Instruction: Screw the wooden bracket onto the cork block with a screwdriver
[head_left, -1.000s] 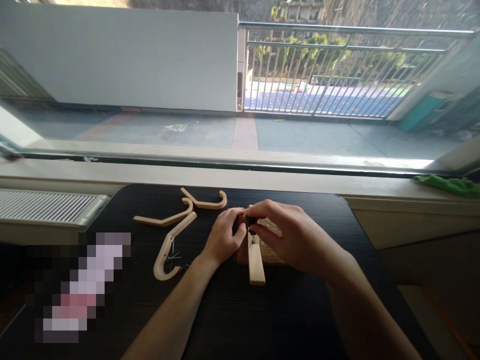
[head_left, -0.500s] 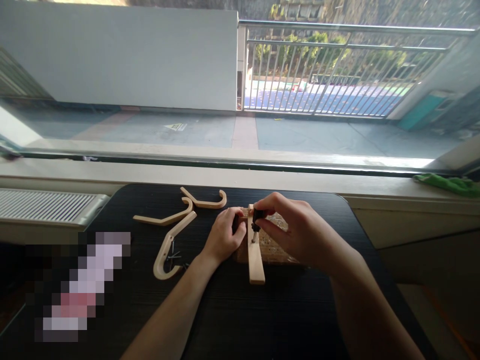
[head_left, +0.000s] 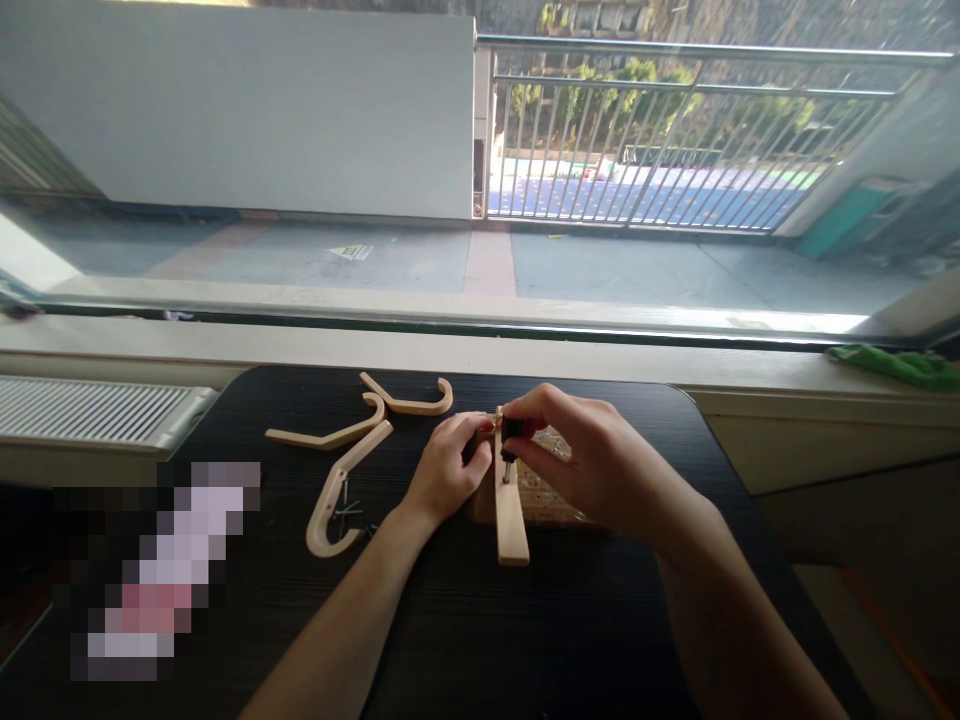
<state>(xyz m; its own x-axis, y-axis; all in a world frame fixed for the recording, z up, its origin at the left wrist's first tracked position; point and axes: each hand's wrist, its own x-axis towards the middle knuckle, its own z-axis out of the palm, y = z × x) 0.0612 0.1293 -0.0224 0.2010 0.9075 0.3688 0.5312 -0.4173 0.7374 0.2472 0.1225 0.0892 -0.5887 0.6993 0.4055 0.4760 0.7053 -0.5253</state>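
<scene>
In my right hand (head_left: 585, 440) is a short black-handled screwdriver (head_left: 512, 440), pinched between thumb and fingers. Its metal tip points down at a screw spot on a pale wooden hook (head_left: 513, 525). That hook lies over a brown block (head_left: 551, 490) wrapped in clear film, its straight end jutting toward me. My left hand (head_left: 454, 465) is closed around the hook's far part at the block's left side; its fingertips are partly hidden. Left of it lie another wooden hook (head_left: 324, 520) with two holes and several loose screws (head_left: 346, 512).
Two more wooden hooks, one (head_left: 330, 438) at left and one (head_left: 412, 406) behind it, lie on the black table (head_left: 600, 640). A windowsill (head_left: 420, 350) runs along the far edge, with a green cloth (head_left: 896, 367) at right. A radiator (head_left: 97, 410) stands left; a pixelated patch covers the near left.
The screwdriver and my right fingers have shifted very slightly left over the same spot on the hook. My left hand stays in place, and the other hooks have not moved.
</scene>
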